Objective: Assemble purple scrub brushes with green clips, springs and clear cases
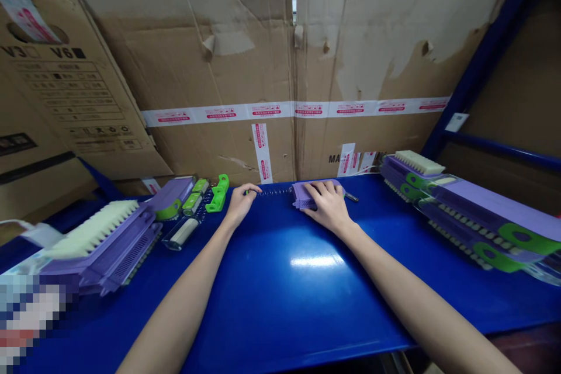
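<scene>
Casing of purple plastic [300,194] sits at the far side of the blue desk [263,280], under the right hand [328,203], whose fingers spread over its top with the thumb at the near edge. It looks light and stiff, its smooth face perhaps a little slippery; the long edges seem the best place to take hold, and the vented side probably deserves gentler pressure. A thin coil [276,191] stretches from its left end to the left hand [239,204], where thumb and forefinger appear to pinch the coil's end; it should be springy and easily tangled, so gripping by the end suits it. Just right of the casing lies a slim dark piece [352,197]. Beside the left hand stands a green bracket [218,194]; stacked purple brush units [477,210] lie farther right, before cardboard [228,47].
</scene>
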